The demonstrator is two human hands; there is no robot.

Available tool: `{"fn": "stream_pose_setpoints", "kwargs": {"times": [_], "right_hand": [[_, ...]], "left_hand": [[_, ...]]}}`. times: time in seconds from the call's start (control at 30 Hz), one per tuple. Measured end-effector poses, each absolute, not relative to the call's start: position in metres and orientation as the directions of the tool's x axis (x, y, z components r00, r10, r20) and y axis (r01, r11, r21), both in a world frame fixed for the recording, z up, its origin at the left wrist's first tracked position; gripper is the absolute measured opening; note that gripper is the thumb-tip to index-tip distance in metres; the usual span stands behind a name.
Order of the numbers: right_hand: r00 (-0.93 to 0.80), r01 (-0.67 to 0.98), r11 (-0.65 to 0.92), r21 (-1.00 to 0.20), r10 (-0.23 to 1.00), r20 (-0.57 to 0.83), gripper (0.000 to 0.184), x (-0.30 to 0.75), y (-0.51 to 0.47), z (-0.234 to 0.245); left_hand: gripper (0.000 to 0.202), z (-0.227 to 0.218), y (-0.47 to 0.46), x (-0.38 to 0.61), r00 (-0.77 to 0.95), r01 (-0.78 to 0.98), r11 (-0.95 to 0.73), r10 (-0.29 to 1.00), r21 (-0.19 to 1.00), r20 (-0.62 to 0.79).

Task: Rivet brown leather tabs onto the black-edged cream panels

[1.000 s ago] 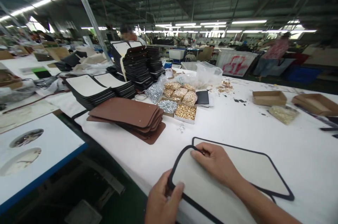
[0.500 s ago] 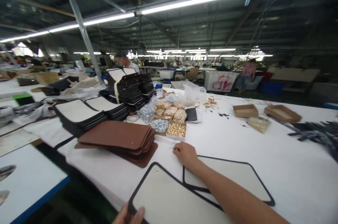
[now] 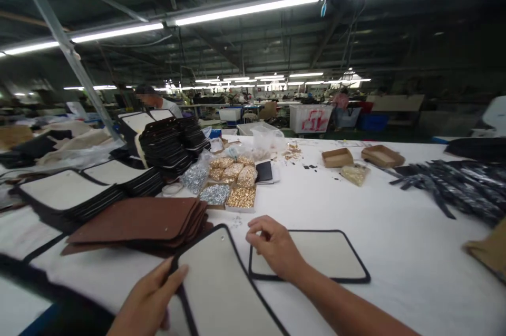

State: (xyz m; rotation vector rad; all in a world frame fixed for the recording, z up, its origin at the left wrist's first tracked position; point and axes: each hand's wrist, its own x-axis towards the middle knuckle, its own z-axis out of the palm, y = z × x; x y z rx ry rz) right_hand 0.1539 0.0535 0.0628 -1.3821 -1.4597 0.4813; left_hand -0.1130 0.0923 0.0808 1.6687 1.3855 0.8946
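Note:
My left hand (image 3: 152,294) grips the left edge of a cream panel with a black border (image 3: 221,288), thumb on its upper face. The panel is tilted, and a small hole shows near its top corner. My right hand (image 3: 272,246) has thumb and forefinger curled together in a pinch; anything between them is too small to make out. It hovers over a second black-edged panel (image 3: 324,254) lying flat on the table. Beyond it stand a box of gold metal studs (image 3: 241,198) and a box of silver studs (image 3: 215,194). A few tiny silver pieces (image 3: 236,221) lie loose nearby.
Brown panels (image 3: 134,220) are stacked at left, with black-edged panel stacks (image 3: 63,191) behind. Bags of gold studs (image 3: 233,170) sit past the boxes. Cardboard trays (image 3: 337,157) and black strips (image 3: 443,183) lie at right. A person (image 3: 158,101) is beyond the stacks.
The view has swung right. My left hand has lifted its panel higher, and the panel is steeper now. My right hand has drawn back from the loose silver pieces toward the held panel.

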Motion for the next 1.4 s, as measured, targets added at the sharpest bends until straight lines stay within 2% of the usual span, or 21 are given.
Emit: {"fn": "stream_pose_setpoints", "kwargs": {"times": [0.13,0.23,0.4,0.57,0.67,0.83,1.0,1.2,1.4], "right_hand": [[0.138,0.375,0.379,-0.846,0.88,0.455,0.007,0.159,0.024,0.08],[0.114,0.39,0.376,-0.84,0.886,0.449,0.008,0.169,0.02,0.078],[0.1,0.429,0.399,-0.811,0.871,0.481,0.008,0.188,0.013,0.046],[-0.013,0.455,0.524,-0.72,0.813,0.583,0.01,0.193,-0.003,0.014],[-0.086,0.466,0.566,-0.681,0.794,0.601,0.01,0.194,-0.007,0.009],[-0.149,0.498,0.569,-0.655,0.8,0.582,0.009,0.197,-0.007,0.009],[-0.153,0.549,0.551,-0.628,0.805,0.572,0.01,0.199,-0.009,0.008],[-0.17,0.566,0.524,-0.637,0.83,0.531,0.011,0.2,-0.009,0.011],[-0.165,0.568,0.52,-0.638,0.832,0.53,0.007,0.199,-0.007,0.013]], "left_hand": [[0.035,0.097,0.086,-0.053,0.455,0.367,-0.179,0.89,0.913,-0.009],[0.026,0.093,0.079,-0.02,0.513,0.36,-0.221,0.859,0.907,0.006],[0.013,0.063,0.069,-0.002,0.494,0.392,-0.363,0.858,0.845,0.139],[0.019,0.022,0.059,-0.004,0.431,0.361,-0.522,0.828,0.773,0.358],[0.021,0.002,0.055,-0.006,0.387,0.34,-0.572,0.809,0.747,0.443],[0.028,-0.011,0.055,-0.011,0.346,0.381,-0.56,0.824,0.736,0.448],[0.031,-0.008,0.06,-0.011,0.403,0.349,-0.653,0.752,0.672,0.521],[0.038,-0.009,0.062,-0.012,0.407,0.331,-0.648,0.754,0.685,0.516],[0.037,-0.014,0.062,-0.014,0.441,0.275,-0.672,0.723,0.687,0.531]]}}
